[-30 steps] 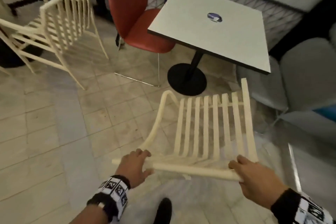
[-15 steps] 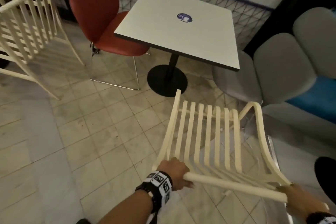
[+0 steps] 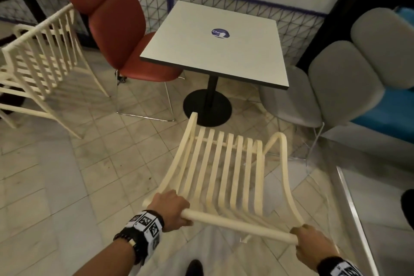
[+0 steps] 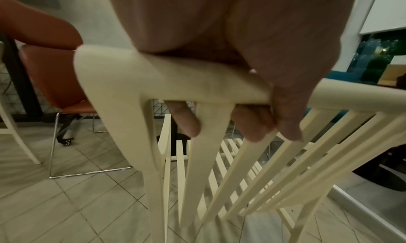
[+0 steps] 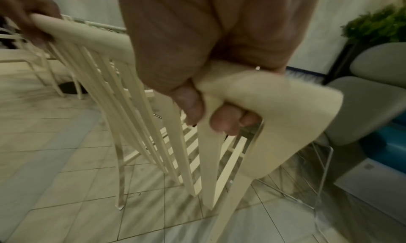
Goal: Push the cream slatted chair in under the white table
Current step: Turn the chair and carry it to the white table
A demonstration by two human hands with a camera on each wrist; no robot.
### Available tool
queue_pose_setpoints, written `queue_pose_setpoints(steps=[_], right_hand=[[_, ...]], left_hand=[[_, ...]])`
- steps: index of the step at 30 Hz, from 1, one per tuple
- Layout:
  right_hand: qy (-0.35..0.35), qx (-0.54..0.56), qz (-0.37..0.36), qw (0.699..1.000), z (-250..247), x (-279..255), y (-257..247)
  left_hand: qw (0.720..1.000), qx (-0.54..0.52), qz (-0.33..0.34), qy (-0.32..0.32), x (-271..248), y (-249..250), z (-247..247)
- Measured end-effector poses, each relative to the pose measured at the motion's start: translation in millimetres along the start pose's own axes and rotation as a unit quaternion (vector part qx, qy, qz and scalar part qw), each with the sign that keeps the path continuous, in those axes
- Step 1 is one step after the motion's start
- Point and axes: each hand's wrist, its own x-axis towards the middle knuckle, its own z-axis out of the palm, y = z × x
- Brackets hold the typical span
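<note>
The cream slatted chair [image 3: 226, 168] stands before the white table [image 3: 215, 47], between red chair [image 3: 116, 29] and grey chair [image 3: 318, 92].

Open tiled floor [image 3: 94, 159] lies left of the cream slatted chair [image 3: 226, 170]. Ahead, the white table's black pedestal base [image 3: 207, 107] stands between the red chair [image 3: 125, 36] and grey chair [image 3: 313, 94].

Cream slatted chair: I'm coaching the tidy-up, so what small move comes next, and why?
Probably push straight ahead. Left hand and right hand both grip the top rail of the cream slatted chair; its seat front sits near the black pedestal base, short of the white table edge.
</note>
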Motion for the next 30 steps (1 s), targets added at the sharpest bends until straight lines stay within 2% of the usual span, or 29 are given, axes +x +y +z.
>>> queue_pose_setpoints(steps=[3, 6, 10, 12, 15, 19, 30], right_hand=[[-0.01, -0.001, -0.045, 0.999, 3, 1, 14], [-0.013, 0.029, -0.105, 0.994, 11, 4, 25], [-0.03, 0.044, -0.1, 0.994, 7, 14, 8], [-0.04, 0.04, -0.068, 0.996, 11, 17, 6], [-0.003, 0.038, -0.038, 0.999, 10, 18, 3], [-0.032, 0.021, -0.059, 0.998, -3, 29, -5], [0.004, 0.001, -0.087, 0.996, -57, 86, -64]], left_hand=[[0.998, -0.011, -0.012, 0.055, -6, -7, 11], [0.998, 0.027, -0.032, 0.046, -5, -2, 12], [0.997, 0.056, -0.053, -0.007, -3, 6, 12], [0.996, 0.059, -0.06, -0.025, -2, 6, 14], [0.994, 0.068, -0.068, -0.046, 2, 5, 9], [0.991, 0.086, -0.08, -0.059, 13, -6, -8], [0.985, 0.057, -0.154, -0.059, 39, -71, -63]])
